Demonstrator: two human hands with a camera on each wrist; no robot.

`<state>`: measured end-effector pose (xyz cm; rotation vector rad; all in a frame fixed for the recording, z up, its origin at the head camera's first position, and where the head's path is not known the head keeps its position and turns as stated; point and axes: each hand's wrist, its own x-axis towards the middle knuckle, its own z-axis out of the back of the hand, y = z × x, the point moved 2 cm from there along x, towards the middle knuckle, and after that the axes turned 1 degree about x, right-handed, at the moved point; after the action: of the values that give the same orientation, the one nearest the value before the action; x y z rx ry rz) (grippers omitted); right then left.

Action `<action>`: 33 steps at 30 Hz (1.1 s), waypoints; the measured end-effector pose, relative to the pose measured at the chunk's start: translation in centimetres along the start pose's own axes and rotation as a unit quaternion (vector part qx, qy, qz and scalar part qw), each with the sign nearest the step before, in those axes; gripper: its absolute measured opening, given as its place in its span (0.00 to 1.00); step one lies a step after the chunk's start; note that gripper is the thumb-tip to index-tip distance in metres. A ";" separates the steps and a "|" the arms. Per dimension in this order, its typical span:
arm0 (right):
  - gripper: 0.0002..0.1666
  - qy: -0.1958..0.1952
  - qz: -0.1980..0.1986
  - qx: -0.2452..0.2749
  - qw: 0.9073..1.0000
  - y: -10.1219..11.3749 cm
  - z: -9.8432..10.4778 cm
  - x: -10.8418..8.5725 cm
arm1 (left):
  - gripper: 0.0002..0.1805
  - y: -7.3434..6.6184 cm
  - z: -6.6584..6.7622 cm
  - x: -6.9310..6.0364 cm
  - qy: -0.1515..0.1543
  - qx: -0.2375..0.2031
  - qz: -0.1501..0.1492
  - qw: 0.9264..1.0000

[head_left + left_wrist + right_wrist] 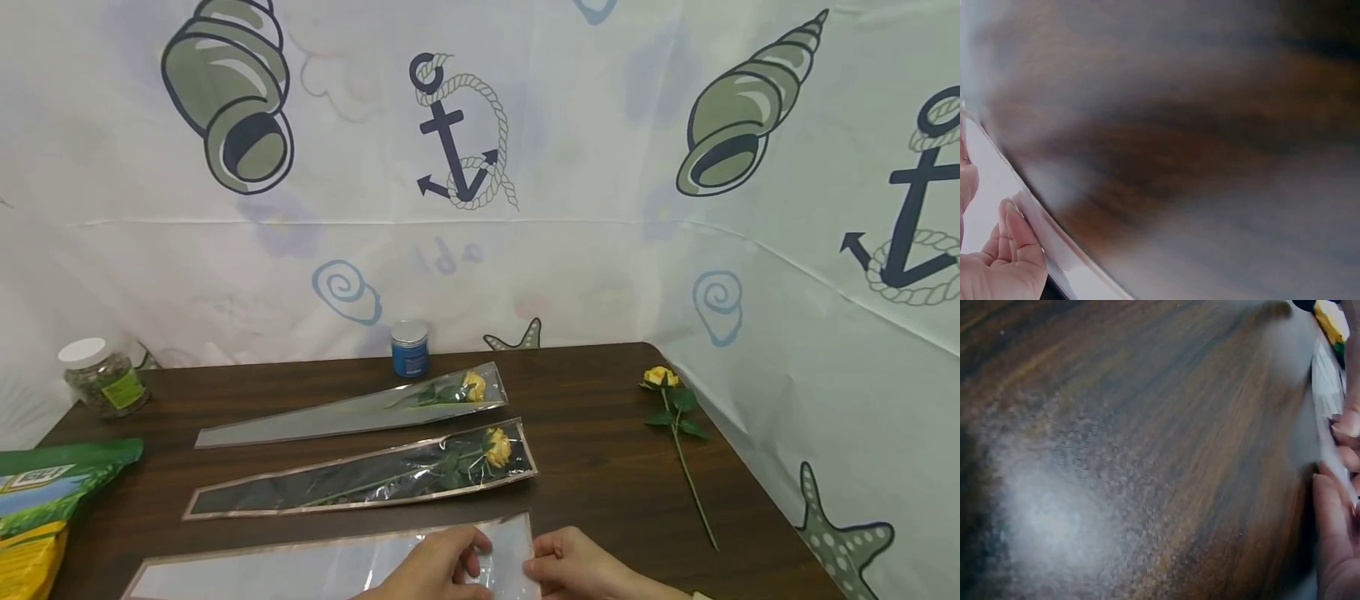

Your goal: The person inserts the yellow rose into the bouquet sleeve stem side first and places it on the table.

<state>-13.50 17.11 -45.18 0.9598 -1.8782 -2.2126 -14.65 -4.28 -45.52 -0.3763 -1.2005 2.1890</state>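
Note:
A long white sleeve with a pinkish border (300, 567) lies at the near edge of the table in the head view. My left hand (442, 567) is on its right part, fingers curled at the shiny film. At the sleeve's right end, my right hand (581, 571) pinches the edge between thumb and fingers. Both hands are close together, and the lower parts are cut off by the frame. The right wrist view shows the sleeve (1329, 394) edge-on beside the fingers; the left wrist view shows its curved edge.
Behind lie two tapered sleeves, one dark-backed (255, 493) and one greyish (277, 427), each with a yellow rose. A loose yellow rose (681, 442) lies at the right. A blue jar (410, 354), a white-lidded jar (112, 387) and a green-yellow bag (52, 500) stand around.

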 end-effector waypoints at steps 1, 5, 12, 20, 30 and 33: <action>0.10 -0.004 0.008 -0.003 1.000 0.0 -0.1 0.1 | 0.19 0.0 0.0 0.1 -0.003 -0.010 -0.001 1.000; 0.12 -0.022 0.034 -0.012 0.999 0.2 -0.5 0.7 | 0.16 -0.2 0.0 0.2 -0.021 -0.035 -0.007 0.999; 0.16 -0.022 0.069 0.007 0.997 0.9 -0.8 1.6 | 0.13 -0.4 -0.3 0.6 -0.062 -0.058 0.005 0.996; 0.19 -0.023 0.085 0.009 0.996 1.2 -0.8 1.8 | 0.07 -0.4 -0.5 1.4 -0.100 -0.093 0.039 0.990; 0.20 -0.055 0.063 0.011 0.996 0.8 0.2 1.7 | 0.05 -0.3 -0.5 1.4 -0.141 -0.125 0.049 0.981; 0.15 -0.057 0.056 0.008 0.997 0.7 0.6 1.7 | 0.06 -0.2 -0.5 1.3 -0.143 -0.148 0.063 0.976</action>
<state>-15.42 16.71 -45.16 0.7255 -1.9485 -2.2326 -15.35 -3.02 -45.54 -0.2681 -1.7139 2.2279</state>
